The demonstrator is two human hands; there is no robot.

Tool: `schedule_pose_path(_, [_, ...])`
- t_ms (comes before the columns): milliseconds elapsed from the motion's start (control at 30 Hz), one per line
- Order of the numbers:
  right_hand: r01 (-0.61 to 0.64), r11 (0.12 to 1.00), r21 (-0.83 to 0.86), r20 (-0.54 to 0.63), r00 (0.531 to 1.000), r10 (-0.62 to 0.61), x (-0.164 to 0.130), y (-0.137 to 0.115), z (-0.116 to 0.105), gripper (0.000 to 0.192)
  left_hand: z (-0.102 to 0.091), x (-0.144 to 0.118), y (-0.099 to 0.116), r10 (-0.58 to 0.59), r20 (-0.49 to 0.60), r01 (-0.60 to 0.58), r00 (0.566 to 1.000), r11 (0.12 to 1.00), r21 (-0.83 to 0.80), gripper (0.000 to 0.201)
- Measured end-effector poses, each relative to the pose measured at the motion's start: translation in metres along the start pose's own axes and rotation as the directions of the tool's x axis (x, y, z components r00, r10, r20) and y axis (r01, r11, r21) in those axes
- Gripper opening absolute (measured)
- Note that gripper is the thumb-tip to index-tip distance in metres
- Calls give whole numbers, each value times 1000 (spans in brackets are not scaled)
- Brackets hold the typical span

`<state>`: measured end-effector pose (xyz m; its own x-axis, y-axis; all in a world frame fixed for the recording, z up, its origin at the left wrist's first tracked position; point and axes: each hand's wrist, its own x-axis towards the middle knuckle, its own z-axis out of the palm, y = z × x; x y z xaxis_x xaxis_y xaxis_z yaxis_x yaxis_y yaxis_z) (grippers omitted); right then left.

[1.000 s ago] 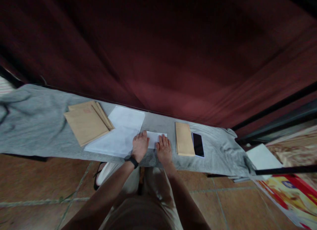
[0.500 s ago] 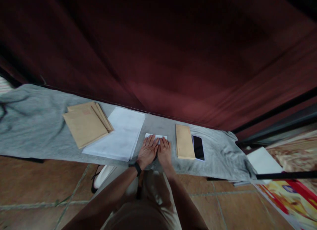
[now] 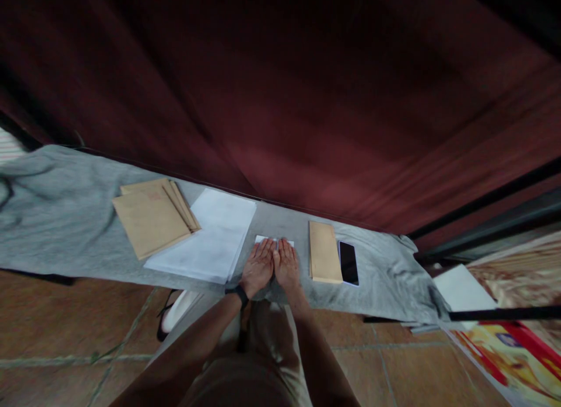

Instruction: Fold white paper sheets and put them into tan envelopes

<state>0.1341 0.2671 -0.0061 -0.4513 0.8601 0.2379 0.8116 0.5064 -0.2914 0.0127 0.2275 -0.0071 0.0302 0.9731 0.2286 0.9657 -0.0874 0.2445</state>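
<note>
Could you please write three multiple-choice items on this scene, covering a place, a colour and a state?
1. Where does the phone lie?
A. Right of the single brown envelope
B. On the white sheets
C. On the floor

2. What colour is the cloth on the table?
A. Red
B. Grey
C. Green

3. How are the left hand and right hand set?
A. Raised in the air
B. Flat, side by side on the folded white paper
C. Holding the phone

A: it borders the envelope's right edge.
B: it looks grey throughout.
B: both palms press down.
</note>
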Motion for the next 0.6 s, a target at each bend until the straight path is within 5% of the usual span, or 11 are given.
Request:
schedule_pose_path(333, [-35, 985, -166, -123, 992, 15, -14, 17, 3, 54, 1, 3, -15, -220, -55, 221, 974, 975, 31, 62])
schedule_pose_path(600, [-39, 991, -129, -175, 984, 16, -13, 18, 5, 53, -2, 3, -15, -241, -37, 242, 970, 969, 45, 64])
